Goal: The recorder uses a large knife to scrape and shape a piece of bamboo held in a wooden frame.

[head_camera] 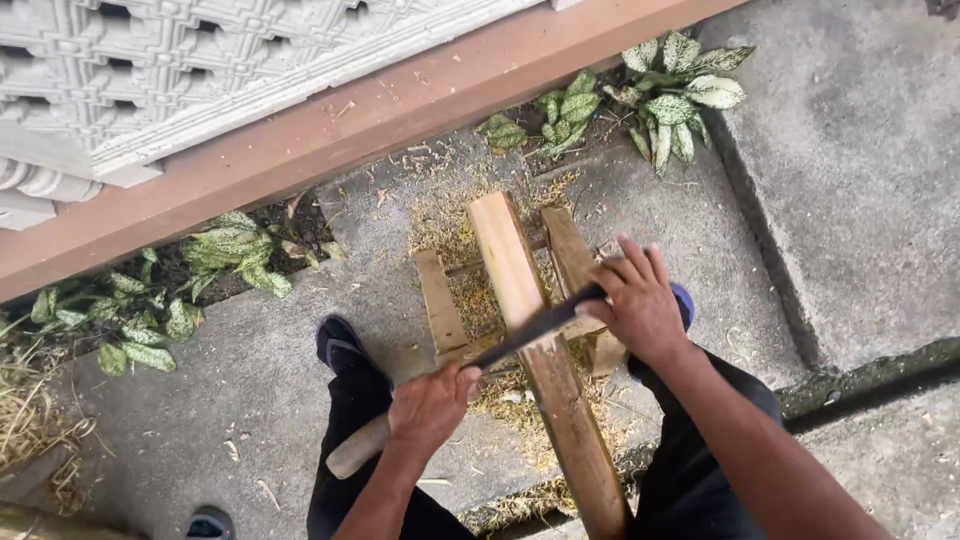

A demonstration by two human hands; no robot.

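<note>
My left hand [432, 405] grips the pale wooden handle [358, 447] of a long dark blade [535, 326]. My right hand [640, 305] presses on the far end of that blade. The blade lies across a long wooden plank [530, 330], which rests on a small wooden frame [445, 310] on the concrete ground. Fine shavings [445, 225] are scattered around the frame. My dark shoes [340, 342] stand on either side of the plank.
A brown wooden beam [330, 140] and a pale carved lattice [150, 70] run along the top. Green spotted plants [675, 90] grow beside the beam. Dry straw [30, 420] lies at the left. Another shoe [208, 523] shows at the bottom edge.
</note>
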